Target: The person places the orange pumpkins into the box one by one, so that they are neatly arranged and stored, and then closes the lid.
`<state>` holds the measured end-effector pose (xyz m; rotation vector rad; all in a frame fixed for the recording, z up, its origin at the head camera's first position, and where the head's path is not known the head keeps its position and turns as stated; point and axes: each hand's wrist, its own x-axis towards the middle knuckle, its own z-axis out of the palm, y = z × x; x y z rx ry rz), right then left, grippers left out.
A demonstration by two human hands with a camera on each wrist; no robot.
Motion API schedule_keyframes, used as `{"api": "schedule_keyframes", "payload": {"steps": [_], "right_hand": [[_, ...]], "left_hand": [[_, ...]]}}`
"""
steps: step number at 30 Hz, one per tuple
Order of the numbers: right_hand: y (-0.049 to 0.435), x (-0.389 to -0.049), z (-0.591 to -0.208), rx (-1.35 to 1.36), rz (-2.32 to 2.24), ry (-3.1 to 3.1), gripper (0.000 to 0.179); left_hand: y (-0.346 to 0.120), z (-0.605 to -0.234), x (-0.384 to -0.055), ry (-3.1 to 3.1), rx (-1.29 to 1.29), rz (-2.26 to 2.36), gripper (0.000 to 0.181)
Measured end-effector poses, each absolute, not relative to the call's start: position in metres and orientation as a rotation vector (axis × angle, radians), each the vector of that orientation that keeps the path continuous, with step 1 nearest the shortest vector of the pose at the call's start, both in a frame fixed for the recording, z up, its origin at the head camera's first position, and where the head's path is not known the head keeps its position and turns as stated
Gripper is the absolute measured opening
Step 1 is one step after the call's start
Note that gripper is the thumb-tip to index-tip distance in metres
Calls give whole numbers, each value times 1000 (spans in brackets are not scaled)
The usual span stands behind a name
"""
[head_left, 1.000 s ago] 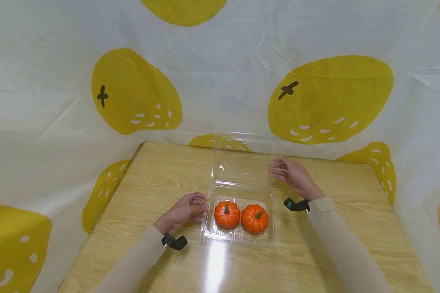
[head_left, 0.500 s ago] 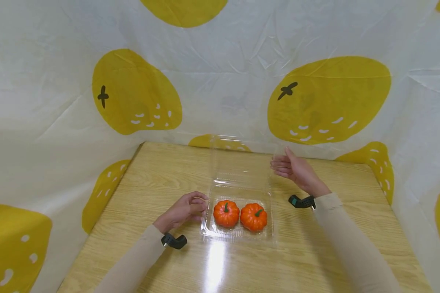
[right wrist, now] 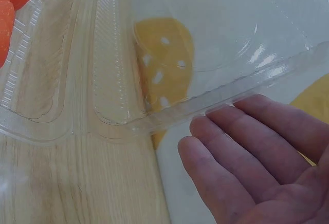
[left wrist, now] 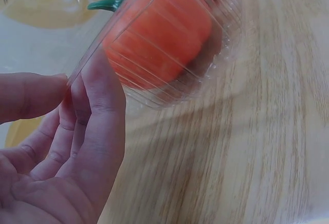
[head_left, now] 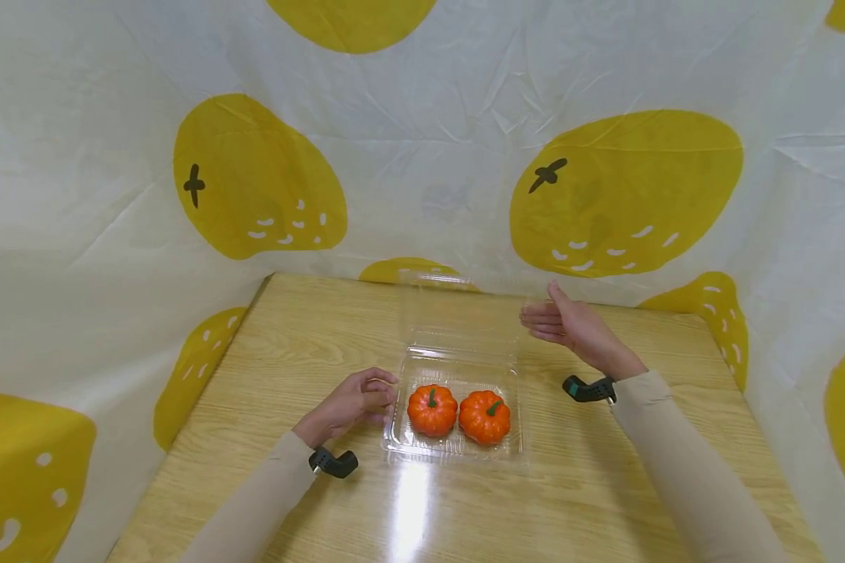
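A clear plastic clamshell container lies on the table with its lid standing raised at the back. Two small orange pumpkins with green stems sit side by side in its base. My left hand pinches the base's left rim between thumb and fingers, as the left wrist view shows. At the lid's right side is my right hand, its fingers straight and thumb raised. In the right wrist view those fingertips are right at the lid's edge, with nothing gripped.
The wood-grain table extends around the container on all sides. A white cloth printed with yellow fruit hangs behind and beside it. Dark bands with small camera mounts sit on both wrists.
My right hand has shifted slightly up and right, its fingers straightening. The lid's top edge has dropped lower in the head view. My left hand keeps its pinch on the rim.
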<state>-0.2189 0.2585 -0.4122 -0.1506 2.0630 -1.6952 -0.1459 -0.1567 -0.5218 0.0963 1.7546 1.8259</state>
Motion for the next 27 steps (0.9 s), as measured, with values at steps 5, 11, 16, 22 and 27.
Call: {"api": "schedule_keyframes", "payload": {"steps": [5, 11, 16, 22, 27], "right_hand": [[261, -215, -407, -218, -1569, 2151, 97], [262, -208, -399, -287, -1444, 2236, 93], [261, -203, -393, -299, -1381, 2270, 93], [261, -196, -387, -372, -1313, 2315, 82], [260, -186, -379, -445, -1218, 2360, 69]], "left_hand": [[-156, -524, -146, 1740, 93, 1835, 43], [-156, -526, -146, 1740, 87, 1835, 40], [-157, -527, -147, 1735, 84, 1834, 41], [-158, -527, -148, 1731, 105, 1839, 42], [-157, -526, -148, 1710, 111, 1847, 41]]}}
